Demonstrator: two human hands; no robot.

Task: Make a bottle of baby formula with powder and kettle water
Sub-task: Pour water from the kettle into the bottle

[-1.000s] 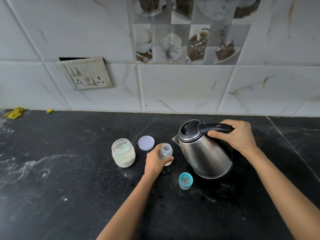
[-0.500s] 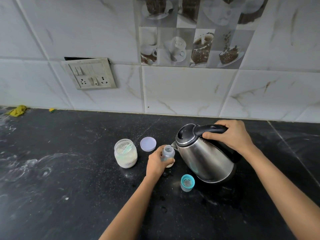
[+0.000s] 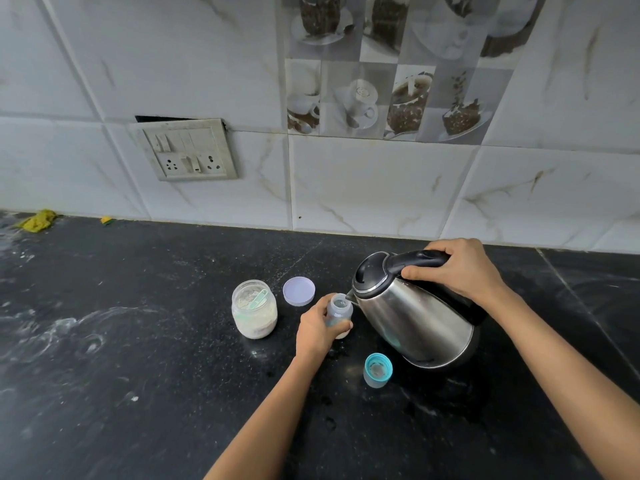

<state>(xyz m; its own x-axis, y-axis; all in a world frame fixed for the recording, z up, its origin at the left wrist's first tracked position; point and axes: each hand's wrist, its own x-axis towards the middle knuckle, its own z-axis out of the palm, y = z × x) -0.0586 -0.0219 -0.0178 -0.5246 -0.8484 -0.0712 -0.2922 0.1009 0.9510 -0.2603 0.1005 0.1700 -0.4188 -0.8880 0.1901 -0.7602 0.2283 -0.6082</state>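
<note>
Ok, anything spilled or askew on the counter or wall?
The switch plate sits crooked on the wall, a dark gap above it. White smears streak the black counter left of the powder jar.

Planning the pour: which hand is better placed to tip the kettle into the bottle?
Right: the right hand grips the kettle handle, its spout at the bottle; the left hand holds it.

Beside the silver kettle (image 3: 415, 323) with its black handle stand a teal cap (image 3: 378, 370) and a lilac lid (image 3: 299, 291). The tabletop (image 3: 138, 341) beneath is speckled black.
</note>
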